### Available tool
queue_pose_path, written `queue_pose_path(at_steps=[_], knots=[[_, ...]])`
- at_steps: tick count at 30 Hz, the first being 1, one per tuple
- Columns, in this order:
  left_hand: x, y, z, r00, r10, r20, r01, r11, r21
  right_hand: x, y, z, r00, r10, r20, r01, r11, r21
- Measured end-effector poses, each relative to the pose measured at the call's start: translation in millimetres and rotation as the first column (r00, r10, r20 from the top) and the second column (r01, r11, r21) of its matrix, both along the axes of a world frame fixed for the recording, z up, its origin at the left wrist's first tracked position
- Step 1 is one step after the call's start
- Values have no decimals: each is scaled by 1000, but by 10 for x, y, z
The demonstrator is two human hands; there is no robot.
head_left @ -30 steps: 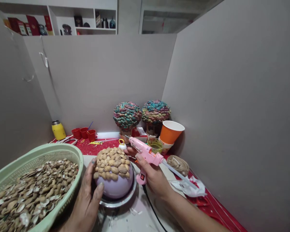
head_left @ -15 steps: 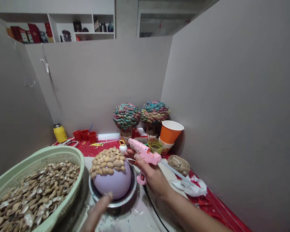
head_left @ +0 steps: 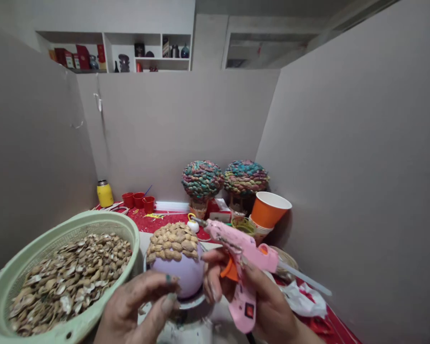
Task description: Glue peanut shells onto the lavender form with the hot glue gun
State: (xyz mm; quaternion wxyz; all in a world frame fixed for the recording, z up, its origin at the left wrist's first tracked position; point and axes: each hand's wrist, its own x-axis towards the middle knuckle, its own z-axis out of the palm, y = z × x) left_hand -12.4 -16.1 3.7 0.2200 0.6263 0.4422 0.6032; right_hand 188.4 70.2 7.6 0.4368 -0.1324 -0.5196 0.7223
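My left hand curves thumb and forefinger to a narrow gap, holding what I cannot tell, before the near side of the shell-capped purple ball, inside the dish's rim, while my right hand grips the pink glue gun.

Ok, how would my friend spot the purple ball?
Find the big green basket at lower left. Just right of it, in a round dish, sits the purple ball. Tan shells cover only its top, unlike the two multicoloured balls behind.
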Motion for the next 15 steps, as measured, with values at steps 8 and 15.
queue_pose_path(at_steps=[8, 15], knots=[[9, 54, 11, 996, -21, 81, 26, 998, -61, -60, -177, -115, 963, 236, 130, -250, 962, 112], [11, 46, -15, 994, 14, 112, -3, 996, -93, -84, -188, -181, 952, 277, 128, -288, 955, 70]])
